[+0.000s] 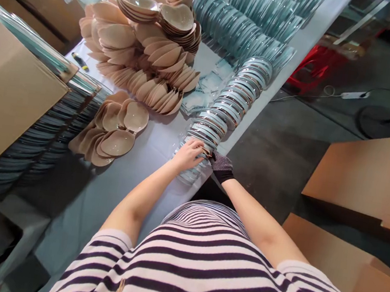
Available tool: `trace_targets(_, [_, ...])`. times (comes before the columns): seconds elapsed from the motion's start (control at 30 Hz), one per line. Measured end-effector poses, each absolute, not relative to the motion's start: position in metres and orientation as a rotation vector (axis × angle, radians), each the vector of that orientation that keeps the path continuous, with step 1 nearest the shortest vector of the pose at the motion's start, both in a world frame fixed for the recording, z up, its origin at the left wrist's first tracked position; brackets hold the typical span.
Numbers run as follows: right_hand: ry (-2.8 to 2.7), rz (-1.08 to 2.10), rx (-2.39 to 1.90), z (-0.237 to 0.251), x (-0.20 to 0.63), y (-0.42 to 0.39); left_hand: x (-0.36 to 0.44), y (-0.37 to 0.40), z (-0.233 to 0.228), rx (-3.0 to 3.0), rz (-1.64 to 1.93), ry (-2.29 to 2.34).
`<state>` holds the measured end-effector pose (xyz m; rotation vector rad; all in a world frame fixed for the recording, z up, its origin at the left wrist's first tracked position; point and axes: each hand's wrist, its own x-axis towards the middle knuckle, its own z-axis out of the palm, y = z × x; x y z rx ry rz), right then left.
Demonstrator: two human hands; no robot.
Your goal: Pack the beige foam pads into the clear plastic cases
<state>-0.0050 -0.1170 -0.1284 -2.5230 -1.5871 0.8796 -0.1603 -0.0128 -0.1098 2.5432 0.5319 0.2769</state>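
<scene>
Your left hand [189,155] is bare and lies on the near end of a long row of clear packs [229,103], with its fingers curled over the top of the first packs. Your right hand [221,167] wears a dark dotted glove and presses against the same end of the row from the right side. The 2 hands are close together, almost touching, and both hold the end packs between them. The row runs away from you along the right edge of the worktop [155,143], and each pack stands on its edge and leans on the next one.

Left of the row, a small group of beige cups [118,128] lies flat on the worktop, well apart from your hands. Farther away there is a big pile of the same beige cups [143,48], some stacked like bowls and some spread like fans. Behind the pile, more rows of clear packs [239,27] lie across the worktop. Some loose clear bags [202,89] lie between the pile and your row.

On your left stands a cardboard box [3,97], and beside it a dark stack of flat packs [46,131]. On the floor at your right, 2 brown cartons [373,184] are near you.
</scene>
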Motion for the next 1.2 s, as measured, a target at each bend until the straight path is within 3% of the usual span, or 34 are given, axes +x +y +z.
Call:
trace_targets(0.13, [-1.54, 0.86, -2.48, -0.137, -0.012, -0.114, -0.161, -0.013, -0.111, 2.549, 0.256, 0.514])
trace_targets(0.43, [-1.462, 1.329, -2.193, -0.125, 0.014, -0.103, -0.161, -0.013, -0.11, 2.586, 0.232, 0.594])
trace_targets(0.57, [-1.292, 1.319, -2.054, -0.119, 0.019, -0.11, -0.158, -0.015, -0.107, 2.615, 0.198, 0.686])
trace_targets(0.77, [-1.797, 1.185, -2.257, -0.101, 0.019, -0.105, -0.149, -0.01, -0.109, 2.64, 0.167, 0.666])
trace_targets(0.9, [-2.053, 1.16, -2.365, -0.083, 0.022, -0.087, -0.156, -0.007, -0.116, 2.527, 0.46, 0.584])
trace_targets(1.03, [-2.062, 1.401, -2.227, -0.081, 0.033, -0.071, -0.192, 0.002, -0.123, 2.359, 0.779, 1.039])
trace_targets(1.2, [-1.622, 1.935, -1.767, -0.103, 0.058, -0.06, -0.273, 0.058, -0.134, 1.948, 0.487, 2.026])
